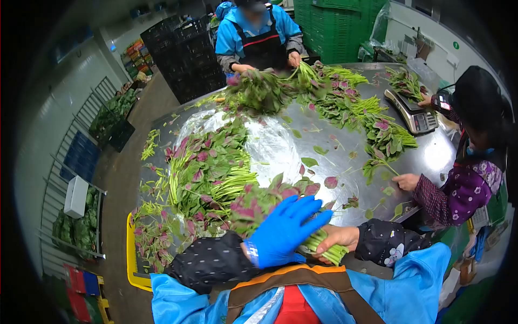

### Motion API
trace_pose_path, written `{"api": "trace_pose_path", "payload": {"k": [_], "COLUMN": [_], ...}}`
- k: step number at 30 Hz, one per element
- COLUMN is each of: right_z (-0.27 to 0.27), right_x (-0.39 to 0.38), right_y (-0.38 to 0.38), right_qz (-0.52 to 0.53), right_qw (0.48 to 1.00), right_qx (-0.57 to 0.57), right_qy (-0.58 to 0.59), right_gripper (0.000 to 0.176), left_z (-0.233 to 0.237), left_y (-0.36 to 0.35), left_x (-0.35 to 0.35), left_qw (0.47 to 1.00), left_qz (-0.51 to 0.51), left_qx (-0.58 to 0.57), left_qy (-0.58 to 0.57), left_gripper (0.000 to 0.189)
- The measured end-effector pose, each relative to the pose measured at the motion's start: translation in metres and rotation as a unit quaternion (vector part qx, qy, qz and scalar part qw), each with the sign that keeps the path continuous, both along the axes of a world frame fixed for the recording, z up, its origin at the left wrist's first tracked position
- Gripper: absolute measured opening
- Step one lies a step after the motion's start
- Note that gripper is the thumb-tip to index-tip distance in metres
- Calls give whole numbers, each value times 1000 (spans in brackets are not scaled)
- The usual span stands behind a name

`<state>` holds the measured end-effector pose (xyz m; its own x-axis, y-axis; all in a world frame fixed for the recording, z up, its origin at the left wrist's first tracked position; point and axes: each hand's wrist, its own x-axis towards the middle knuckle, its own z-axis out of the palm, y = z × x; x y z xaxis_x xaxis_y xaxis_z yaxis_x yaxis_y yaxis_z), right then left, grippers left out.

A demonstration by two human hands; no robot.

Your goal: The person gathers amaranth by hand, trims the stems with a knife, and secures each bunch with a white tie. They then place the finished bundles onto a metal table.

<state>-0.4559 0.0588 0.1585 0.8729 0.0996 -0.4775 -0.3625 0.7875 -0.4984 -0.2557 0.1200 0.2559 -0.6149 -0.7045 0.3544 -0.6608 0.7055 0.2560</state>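
A bunch of leafy greens with purple-red leaves (253, 206) lies under and between my hands at the table's near edge. My left hand (288, 229), in a blue glove, rests across the bunch with its fingers spread. Bare, my right hand (337, 241) is wrapped round the pale green stems (330, 251). Beyond them a large heap of the same greens (210, 167) lies partly on clear plastic (272, 146). Loose leaves are scattered on the metal table (356, 186).
Across the table a person (259, 40) holds greens. At the right another person (458, 178) reaches toward a scale (413, 112) with greens on it. A yellow crate (131, 259) stands at the near left, black crates (181, 59) behind. More bunches (386, 135) lie at the right.
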Motion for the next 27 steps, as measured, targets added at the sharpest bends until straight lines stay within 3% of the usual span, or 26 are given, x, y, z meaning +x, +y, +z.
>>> {"api": "trace_pose_path", "payload": {"k": [1, 4, 9, 10, 11, 13, 15, 16, 17, 19, 20, 24, 27], "right_z": [3, -10, 24, 22, 28, 20, 27, 30, 30, 16, 6, 7, 36], "right_x": [1, -1, 1, 2, -2, 1, 13, 23, 35, 55, 64, 70, 76], "right_y": [1, 4, -4, -12, -22, -40, -41, -35, -35, -29, -36, -56, -53], "right_qz": [20, 42, 33, 23, -11, -166, -298, -348, -352, -330, -351, -295, -324], "right_qw": [1000, 998, 999, 996, 982, 899, 715, 602, 530, 581, 553, 556, 489], "right_qx": [-9, 25, -18, -85, -186, -405, -630, -713, -763, -736, -748, -768, -801], "right_qy": [21, 29, 8, 0, 35, 11, -59, -91, -113, -108, -107, -121, -120], "right_gripper": [32, 33, 44, 57, 58, 55, 52, 51, 51, 48, 44, 40, 35], "left_z": [-5, -53, -80, -82, -89, -90, -74, -75, -82, -100, -103, -109, -111], "left_y": [-5, -2, 5, 0, -9, -23, -30, -31, -33, -33, -32, -26, -33], "left_x": [-7, -13, 3, 11, 22, 35, 43, 43, 44, 43, 42, 35, 41], "left_qw": [999, 952, 910, 891, 880, 850, 728, 710, 691, 673, 661, 644, 650], "left_qz": [0, 17, 25, 20, 30, 47, 139, 142, 145, 121, 124, 126, 108], "left_qx": [-8, 287, 404, 431, 441, 464, 584, 593, 600, 604, 607, 603, 609], "left_qy": [-33, -109, 93, 140, 173, 245, 330, 353, 376, 409, 423, 454, 441], "left_gripper": [70, 73, 57, 53, 51, 46, 40, 39, 39, 37, 37, 37, 39]}}
